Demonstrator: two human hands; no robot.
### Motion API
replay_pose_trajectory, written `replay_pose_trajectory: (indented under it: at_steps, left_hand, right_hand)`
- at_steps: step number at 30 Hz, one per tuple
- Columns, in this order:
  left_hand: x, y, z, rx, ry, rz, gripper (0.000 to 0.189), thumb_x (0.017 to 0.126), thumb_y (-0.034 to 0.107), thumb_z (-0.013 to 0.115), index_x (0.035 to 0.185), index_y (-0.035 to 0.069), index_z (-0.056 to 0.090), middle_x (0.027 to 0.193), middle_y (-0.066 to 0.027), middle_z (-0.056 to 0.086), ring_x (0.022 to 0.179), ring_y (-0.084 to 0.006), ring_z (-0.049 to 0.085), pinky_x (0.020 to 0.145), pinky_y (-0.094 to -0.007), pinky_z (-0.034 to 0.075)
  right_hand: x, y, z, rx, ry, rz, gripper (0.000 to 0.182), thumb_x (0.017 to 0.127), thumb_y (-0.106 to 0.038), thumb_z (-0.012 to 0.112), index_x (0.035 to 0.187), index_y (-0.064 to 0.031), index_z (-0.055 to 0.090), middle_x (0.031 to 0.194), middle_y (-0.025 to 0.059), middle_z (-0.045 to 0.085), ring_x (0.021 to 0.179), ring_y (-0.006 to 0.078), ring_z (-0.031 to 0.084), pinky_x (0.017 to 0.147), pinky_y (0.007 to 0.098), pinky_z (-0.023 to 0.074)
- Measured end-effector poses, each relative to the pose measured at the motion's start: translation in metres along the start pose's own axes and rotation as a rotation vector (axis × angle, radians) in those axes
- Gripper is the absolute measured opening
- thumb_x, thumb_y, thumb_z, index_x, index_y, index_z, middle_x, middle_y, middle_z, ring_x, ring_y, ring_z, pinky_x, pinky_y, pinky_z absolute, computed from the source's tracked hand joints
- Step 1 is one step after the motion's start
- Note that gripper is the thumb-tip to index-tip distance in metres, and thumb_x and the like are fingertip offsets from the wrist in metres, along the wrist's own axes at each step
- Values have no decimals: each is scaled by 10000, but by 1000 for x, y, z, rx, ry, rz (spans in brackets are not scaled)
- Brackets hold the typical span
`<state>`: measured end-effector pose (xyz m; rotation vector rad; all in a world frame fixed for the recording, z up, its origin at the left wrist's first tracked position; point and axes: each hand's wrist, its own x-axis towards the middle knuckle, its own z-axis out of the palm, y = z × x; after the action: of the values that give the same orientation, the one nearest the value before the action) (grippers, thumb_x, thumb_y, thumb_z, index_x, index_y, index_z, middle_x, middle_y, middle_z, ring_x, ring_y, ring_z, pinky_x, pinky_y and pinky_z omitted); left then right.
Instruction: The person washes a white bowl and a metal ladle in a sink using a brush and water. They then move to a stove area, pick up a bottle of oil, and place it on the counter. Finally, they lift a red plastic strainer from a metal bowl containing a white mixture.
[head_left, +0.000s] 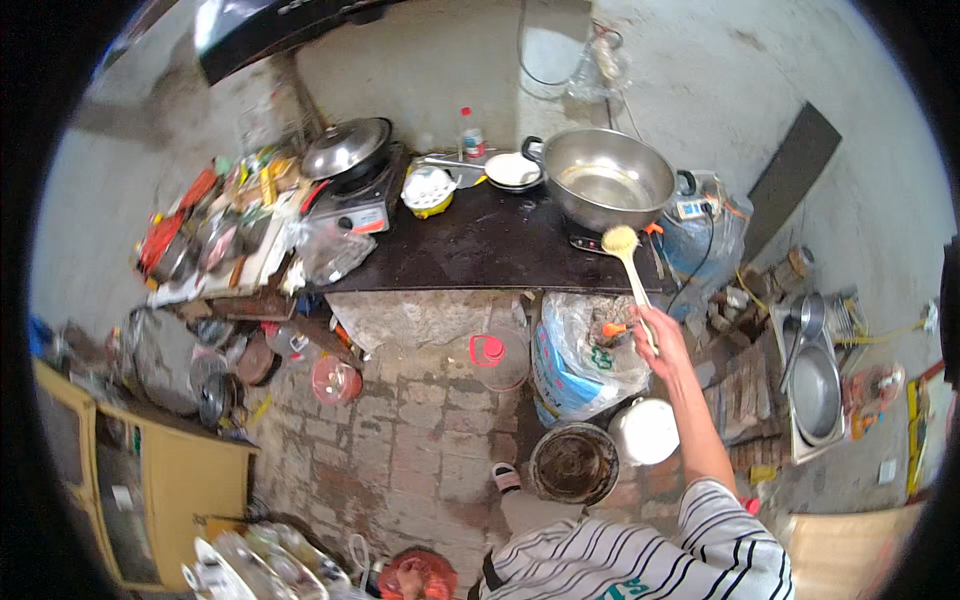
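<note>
My right hand (660, 341) grips the pale handle of a long-handled brush (621, 241), its round bristle head up in front of a large steel pot (607, 176). The pot stands at the right end of a dark table (472, 255), over a flat electric cooker. The bristles look close to the pot's lower side; whether they touch it I cannot tell. At the bottom edge, my left hand (411, 579) is at a red plastic basin (442, 566), partly cut off by the picture's rim; its grip is unclear.
A dark round bucket (574, 465), a white lidded bucket (646, 431) and a bagged sack (577, 375) stand near my legs. A lidded wok (349, 150) sits on a stove at the left. Steel basins (814, 394) lie at the right; a yellow cabinet (187, 502) stands lower left.
</note>
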<state>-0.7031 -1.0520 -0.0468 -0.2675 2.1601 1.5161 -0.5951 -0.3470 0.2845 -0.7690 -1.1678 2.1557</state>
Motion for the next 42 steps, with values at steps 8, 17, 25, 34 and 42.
replay_pose_trajectory:
  at_steps: [8, 17, 25, 34, 42]
  left_hand:
    - [95, 201, 70, -117, -77, -305, 148, 856, 119, 498, 973, 36, 534, 853, -126, 637, 746, -235, 632, 568, -339, 502]
    - [283, 378, 198, -14, -427, 37, 173, 875, 200, 561, 936, 39, 568, 795, -51, 623, 630, -123, 587, 504, -232, 446]
    - [388, 606, 391, 18, -796, 344, 189, 892, 246, 563, 944, 68, 599, 834, -30, 642, 742, -105, 615, 596, -222, 473]
    - [409, 681, 499, 28, -1020, 233, 168, 890, 174, 537, 997, 50, 571, 877, -52, 637, 768, -131, 623, 645, -237, 484]
    - [446, 738, 552, 35, -838, 265, 179, 884, 141, 522, 1009, 16, 553, 894, -87, 630, 765, -172, 638, 649, -272, 515]
  right_hand:
    - [78, -32, 30, -88, 214, -72, 229, 896, -229, 518, 1015, -46, 585, 725, 55, 599, 362, 73, 400, 325, 211, 260]
    - [191, -39, 33, 5, 508, -129, 236, 869, -237, 555, 992, -36, 574, 825, 61, 532, 743, 198, 617, 645, 334, 553]
    - [243, -46, 32, 112, 785, -142, 230, 828, -204, 580, 920, 7, 577, 774, 112, 557, 678, 223, 595, 608, 350, 560]
    - [259, -54, 41, 68, 909, -161, 243, 783, -178, 620, 896, 36, 593, 739, 104, 560, 586, 202, 580, 539, 322, 561]
    - [255, -38, 47, 22, 1012, -209, 190, 761, -140, 634, 842, 31, 618, 670, 72, 552, 505, 162, 547, 442, 260, 513]
